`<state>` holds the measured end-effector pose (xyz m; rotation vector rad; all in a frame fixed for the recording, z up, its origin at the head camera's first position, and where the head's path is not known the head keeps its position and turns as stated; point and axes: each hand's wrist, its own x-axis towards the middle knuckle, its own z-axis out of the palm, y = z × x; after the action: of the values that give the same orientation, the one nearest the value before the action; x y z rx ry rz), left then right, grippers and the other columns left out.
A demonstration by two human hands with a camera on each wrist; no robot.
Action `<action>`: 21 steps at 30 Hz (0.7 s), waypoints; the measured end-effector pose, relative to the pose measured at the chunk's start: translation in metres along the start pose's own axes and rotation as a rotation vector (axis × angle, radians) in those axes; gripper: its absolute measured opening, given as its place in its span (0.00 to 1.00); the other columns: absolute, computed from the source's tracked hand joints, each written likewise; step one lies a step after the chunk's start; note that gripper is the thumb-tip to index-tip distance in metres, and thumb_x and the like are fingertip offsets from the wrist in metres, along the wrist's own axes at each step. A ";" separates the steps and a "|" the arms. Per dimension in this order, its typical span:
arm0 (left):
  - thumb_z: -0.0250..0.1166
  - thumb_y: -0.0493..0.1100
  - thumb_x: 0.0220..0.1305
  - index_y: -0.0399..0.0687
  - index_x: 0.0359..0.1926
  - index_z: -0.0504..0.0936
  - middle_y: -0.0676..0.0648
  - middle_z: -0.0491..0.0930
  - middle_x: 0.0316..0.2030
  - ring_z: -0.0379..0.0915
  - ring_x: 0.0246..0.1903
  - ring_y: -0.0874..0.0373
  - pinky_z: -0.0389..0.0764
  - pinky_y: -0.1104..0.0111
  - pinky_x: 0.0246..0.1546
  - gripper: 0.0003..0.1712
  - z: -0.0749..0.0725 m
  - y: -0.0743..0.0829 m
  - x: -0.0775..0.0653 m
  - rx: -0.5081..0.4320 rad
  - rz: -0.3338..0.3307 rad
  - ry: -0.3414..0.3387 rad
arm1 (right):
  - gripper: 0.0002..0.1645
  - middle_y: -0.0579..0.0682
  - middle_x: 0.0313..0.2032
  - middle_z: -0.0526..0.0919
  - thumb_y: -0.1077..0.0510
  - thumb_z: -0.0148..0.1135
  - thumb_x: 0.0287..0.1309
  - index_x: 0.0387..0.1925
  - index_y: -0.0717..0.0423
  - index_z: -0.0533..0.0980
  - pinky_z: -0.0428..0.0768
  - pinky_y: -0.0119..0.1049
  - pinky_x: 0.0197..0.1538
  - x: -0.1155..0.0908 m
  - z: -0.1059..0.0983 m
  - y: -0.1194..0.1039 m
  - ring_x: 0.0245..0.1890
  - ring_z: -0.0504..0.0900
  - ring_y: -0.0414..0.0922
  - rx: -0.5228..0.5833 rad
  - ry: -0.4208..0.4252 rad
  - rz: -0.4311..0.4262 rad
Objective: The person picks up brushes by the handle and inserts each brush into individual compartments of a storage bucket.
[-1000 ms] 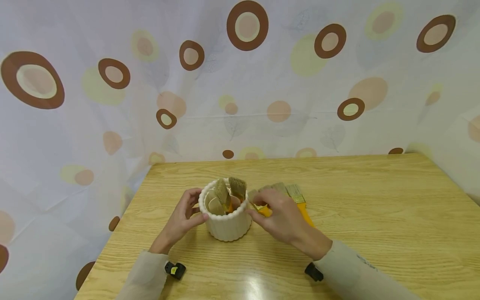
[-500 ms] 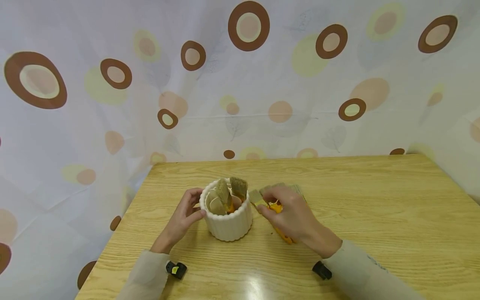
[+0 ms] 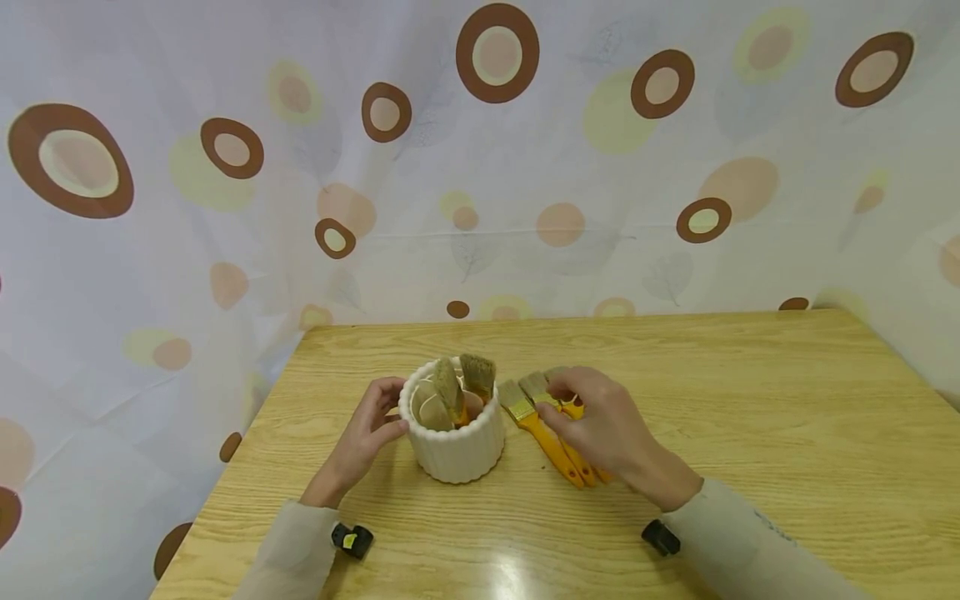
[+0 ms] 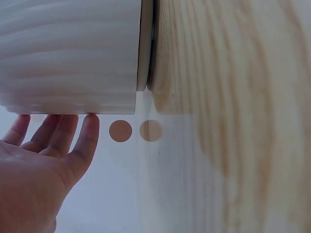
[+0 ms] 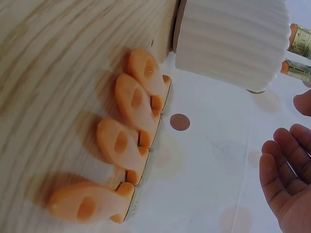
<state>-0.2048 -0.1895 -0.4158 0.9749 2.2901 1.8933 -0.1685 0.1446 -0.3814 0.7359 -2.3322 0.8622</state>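
A white ribbed pot [image 3: 457, 454] with a beaded rim and inner dividers stands on the table, holding two paintbrushes [image 3: 450, 390] bristles up. My left hand [image 3: 367, 429] rests against its left side, thumb near the front rim; the left wrist view has the fingertips [image 4: 90, 121] right at the ribbed wall. To the pot's right, several orange-handled paintbrushes [image 3: 551, 446] lie side by side, bristles away from me, their handle ends [image 5: 119, 141] fanned out in the right wrist view. My right hand [image 3: 607, 425] hovers over these brushes with loosely bent fingers and nothing in its grasp, partly hiding them.
The wooden table [image 3: 787, 433] extends far to the right. Patterned cloth [image 3: 570, 167] hangs behind it and along the sides. A small dark speck [image 3: 543, 467] lies near the loose brush handles.
My right hand has drawn back from the pot's rim toward the right, over the loose brushes, uncovering the nearest ones. The left hand and pot stay nearly where they were.
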 end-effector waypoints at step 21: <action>0.53 0.32 0.68 0.35 0.66 0.59 0.35 0.64 0.61 0.64 0.58 0.49 0.71 0.63 0.53 0.27 -0.001 0.000 0.000 0.036 -0.001 0.007 | 0.09 0.48 0.32 0.80 0.57 0.70 0.53 0.35 0.55 0.79 0.79 0.40 0.33 -0.007 0.001 0.013 0.30 0.76 0.39 0.000 0.009 0.070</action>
<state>-0.2049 -0.1901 -0.4158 0.9723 2.3355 1.8651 -0.1725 0.1547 -0.3914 0.6522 -2.3624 0.8935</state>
